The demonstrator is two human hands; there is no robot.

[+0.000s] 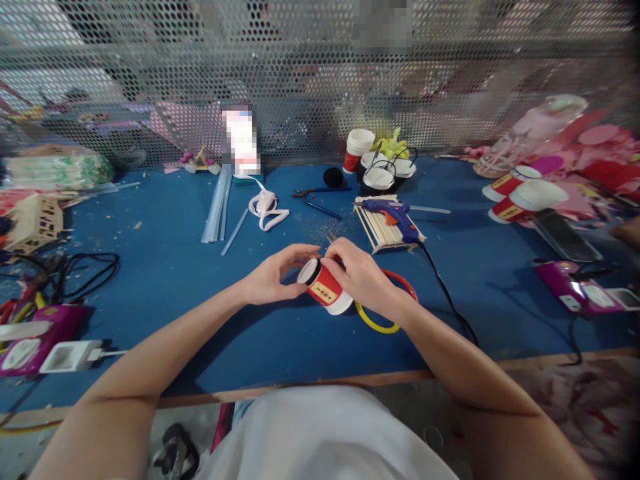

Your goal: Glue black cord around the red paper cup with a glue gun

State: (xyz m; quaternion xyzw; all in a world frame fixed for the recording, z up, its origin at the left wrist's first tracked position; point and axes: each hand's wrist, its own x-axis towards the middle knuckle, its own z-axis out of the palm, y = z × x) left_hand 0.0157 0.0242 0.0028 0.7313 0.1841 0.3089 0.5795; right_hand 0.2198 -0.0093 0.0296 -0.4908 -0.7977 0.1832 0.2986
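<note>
Holding a red paper cup on its side just above the blue table, the left hand and right hand both pinch it, and the cup looks bare, undecorated so far.

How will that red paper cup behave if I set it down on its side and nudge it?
The cup looks like thin paper, so it is probably light and would dent under a hard squeeze. Both hands, left and right, hold it tilted above the table. On its side its tapered shape would likely roll in a curve, not straight.
</note>
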